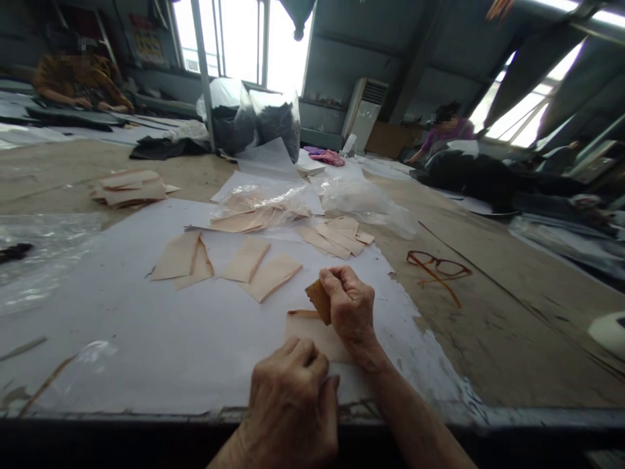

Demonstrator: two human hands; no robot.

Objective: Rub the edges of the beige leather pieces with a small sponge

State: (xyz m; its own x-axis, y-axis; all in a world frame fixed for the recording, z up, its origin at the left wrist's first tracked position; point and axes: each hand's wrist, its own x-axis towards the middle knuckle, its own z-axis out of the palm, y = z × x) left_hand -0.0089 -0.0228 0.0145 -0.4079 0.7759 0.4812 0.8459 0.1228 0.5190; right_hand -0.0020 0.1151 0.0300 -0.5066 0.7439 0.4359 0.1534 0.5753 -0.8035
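In my right hand, pinched between thumb and fingers, is a small flat brown piece with straight edges. It is tilted just over a beige rectangular panel whose far edge has a darker brown strip. The panel lies flat on white paper near the table's front edge. My left hand is closed, its fingers curled at the panel's near left part; whatever they grip is hidden. Beyond lie two more beige panels, with an overlapping pair to their left.
Fanned beige panels and plastic-covered ones lie farther back, with another stack at left. Brown-framed glasses rest on the right. Clear plastic covers the left side. Two people work at far tables.
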